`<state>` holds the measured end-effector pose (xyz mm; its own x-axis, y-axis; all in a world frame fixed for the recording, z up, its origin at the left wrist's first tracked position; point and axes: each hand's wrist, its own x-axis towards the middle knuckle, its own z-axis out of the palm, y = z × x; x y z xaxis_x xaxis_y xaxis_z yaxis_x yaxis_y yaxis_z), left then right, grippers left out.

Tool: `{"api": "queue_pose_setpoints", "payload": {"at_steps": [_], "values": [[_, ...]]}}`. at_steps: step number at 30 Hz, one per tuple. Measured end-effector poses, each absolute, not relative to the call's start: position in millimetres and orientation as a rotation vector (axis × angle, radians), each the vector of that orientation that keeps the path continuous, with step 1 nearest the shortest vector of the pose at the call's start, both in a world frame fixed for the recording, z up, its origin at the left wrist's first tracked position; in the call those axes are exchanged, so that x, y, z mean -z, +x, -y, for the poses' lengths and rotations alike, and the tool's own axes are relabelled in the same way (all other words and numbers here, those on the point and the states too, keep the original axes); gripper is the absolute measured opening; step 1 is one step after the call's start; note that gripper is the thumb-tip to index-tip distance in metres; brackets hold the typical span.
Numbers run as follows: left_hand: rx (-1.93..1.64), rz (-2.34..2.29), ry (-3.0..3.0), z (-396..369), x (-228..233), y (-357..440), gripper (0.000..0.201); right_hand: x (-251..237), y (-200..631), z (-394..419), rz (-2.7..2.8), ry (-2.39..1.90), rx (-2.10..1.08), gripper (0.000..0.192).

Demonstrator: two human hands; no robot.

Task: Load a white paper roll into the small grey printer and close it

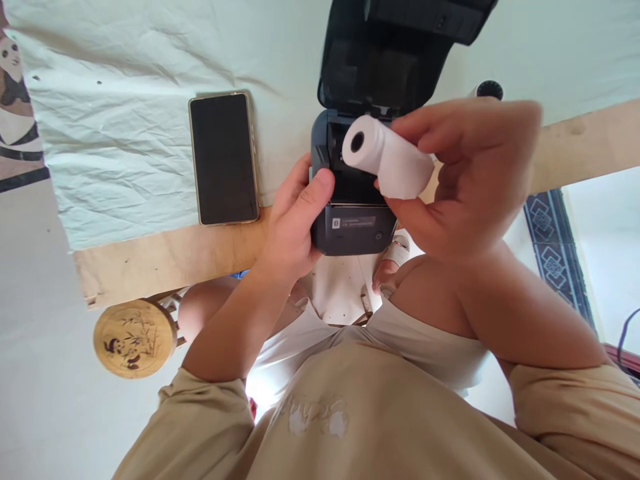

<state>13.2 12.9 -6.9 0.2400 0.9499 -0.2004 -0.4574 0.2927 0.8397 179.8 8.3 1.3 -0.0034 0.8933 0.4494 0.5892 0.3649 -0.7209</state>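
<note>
A small dark grey printer (353, 230) stands at the near edge of the table with its lid (380, 60) swung open toward the far side. My left hand (293, 223) grips the printer's left side, thumb resting on its top edge. My right hand (460, 180) holds a white paper roll (387, 157) just above the open paper bay, the roll's hollow core facing left.
A smartphone (223, 158) with a dark screen lies face up to the left of the printer on a wrinkled white cloth (125, 120) covering the wooden table (165, 257). A round wooden stool (134, 338) with a panda drawing stands below the table edge.
</note>
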Motion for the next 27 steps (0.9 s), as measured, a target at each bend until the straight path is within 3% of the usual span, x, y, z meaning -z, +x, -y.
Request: {"api": "queue_pose_setpoints", "payload": {"at_steps": [4,9,16,23,27], "values": [[-1.091,-0.836,0.707,-12.9,3.3,13.0,0.023,-5.9,172.9,-12.5,1.890,-1.237,-0.121,0.019],[-1.085,-0.750,0.731,-13.0,4.5,12.2,0.021,-11.9,172.1,-12.8,1.921,-1.157,-0.202,0.023],[-1.090,-0.682,0.667,-13.7,6.6,10.2,0.020,-10.4,172.3,-12.1,1.931,-0.984,0.026,0.017],[-1.098,-0.710,0.693,-14.8,11.7,4.8,0.025,-6.7,172.4,-9.5,2.139,-0.848,-0.064,0.009],[-1.122,-0.719,0.734,-14.2,11.3,7.0,0.034,-8.3,178.3,-10.2,1.957,-0.842,-0.062,0.021]]}}
